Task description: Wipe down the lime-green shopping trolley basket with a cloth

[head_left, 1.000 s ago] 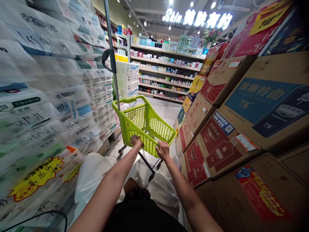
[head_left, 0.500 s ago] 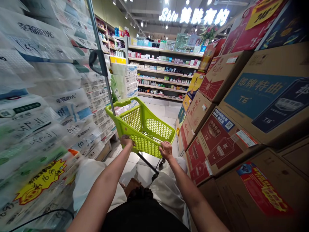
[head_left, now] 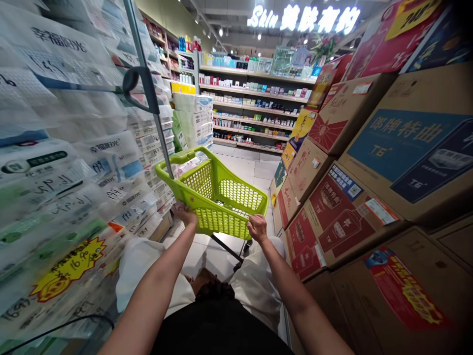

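Observation:
A lime-green plastic shopping cart point(head_left: 225, 217) with perforated walls stands in front of me, turned at an angle. My right hand point(head_left: 256, 228) is closed around its near rim, by the right corner. Lower on the left end of the basket, my left hand point(head_left: 185, 214) grips the side; its fingers are slightly blurred and partly hidden. A metal pole with a dark grey loop handle point(head_left: 142, 88) rises from the cart's left end, and neither hand touches it. Something pale shows behind the cart's left inner wall.
Stacked tissue packs point(head_left: 99, 162) with handwritten prices line the left side closely. Printed cardboard boxes point(head_left: 369, 217) are piled along the right. Shelves point(head_left: 251, 91) of small cosmetics packages cross the far end, below a lit sign. Pale floor tiles point(head_left: 240, 160) run between.
The cart's left end has shifted slightly left and towards me, swinging its pole left. My left hand has moved left with it. My right hand stays at the right corner.

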`<state>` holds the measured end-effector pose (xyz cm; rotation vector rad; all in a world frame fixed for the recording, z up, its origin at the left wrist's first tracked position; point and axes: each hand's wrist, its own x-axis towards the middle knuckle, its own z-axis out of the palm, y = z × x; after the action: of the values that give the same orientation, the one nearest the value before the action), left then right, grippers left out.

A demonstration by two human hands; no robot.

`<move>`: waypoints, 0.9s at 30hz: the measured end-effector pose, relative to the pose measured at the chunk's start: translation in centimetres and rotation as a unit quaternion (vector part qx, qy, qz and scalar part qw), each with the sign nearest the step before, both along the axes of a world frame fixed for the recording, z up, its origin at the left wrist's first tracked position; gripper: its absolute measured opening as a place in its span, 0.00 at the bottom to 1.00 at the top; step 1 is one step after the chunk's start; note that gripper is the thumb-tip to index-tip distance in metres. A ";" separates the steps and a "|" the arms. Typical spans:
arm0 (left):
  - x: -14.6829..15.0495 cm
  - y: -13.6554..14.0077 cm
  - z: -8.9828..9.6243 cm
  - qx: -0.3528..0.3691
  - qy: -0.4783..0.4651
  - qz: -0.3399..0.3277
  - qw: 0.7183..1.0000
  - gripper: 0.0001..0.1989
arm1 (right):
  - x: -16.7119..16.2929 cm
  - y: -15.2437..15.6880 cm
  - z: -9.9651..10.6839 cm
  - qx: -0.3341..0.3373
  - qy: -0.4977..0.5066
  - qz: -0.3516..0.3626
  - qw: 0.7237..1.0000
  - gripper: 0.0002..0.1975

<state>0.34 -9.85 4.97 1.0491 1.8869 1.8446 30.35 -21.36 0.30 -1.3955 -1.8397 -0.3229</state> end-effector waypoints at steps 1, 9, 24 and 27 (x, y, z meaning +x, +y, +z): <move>-0.1 1.0 1.3 0.005 0.004 0.019 1.000 0.32 | 0.0 0.0 0.0 -0.002 0.000 0.000 1.000 0.12; 1.0 -0.7 2.4 0.078 0.255 -0.126 0.956 0.19 | 0.0 0.0 0.0 -0.027 0.006 0.000 1.000 0.13; -1.6 -1.0 9.0 -0.039 0.436 -0.269 0.858 0.20 | -0.5 -0.4 1.7 -0.108 0.019 -0.007 0.994 0.19; -0.3 -1.7 9.0 -0.093 0.418 -0.196 0.882 0.20 | -0.1 -0.4 1.9 -0.123 0.028 0.000 0.992 0.21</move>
<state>0.04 -11.54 13.98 2.1894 1.9596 1.0050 30.27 -21.75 2.22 -1.5534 -1.8821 -0.0567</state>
